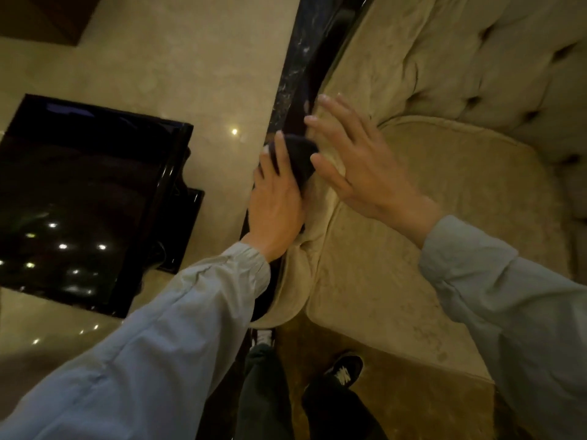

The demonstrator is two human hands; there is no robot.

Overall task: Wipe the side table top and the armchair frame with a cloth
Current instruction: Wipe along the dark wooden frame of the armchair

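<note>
My left hand (275,201) presses a dark cloth (300,161) against the dark glossy frame (293,81) that runs along the left arm of the beige armchair (444,173). My right hand (352,157) is spread flat with fingers apart, resting on or just over the upholstered arm beside the cloth, and holds nothing. The black glossy side table (85,201) stands to the left, apart from the chair, and reflects ceiling lights. Part of the cloth is hidden under my left hand.
Polished beige marble floor (190,58) lies between the side table and the armchair. A brown rug (397,376) sits in front of the chair, with my legs and dark shoes (344,369) on it. The chair's tufted back (492,58) rises at the upper right.
</note>
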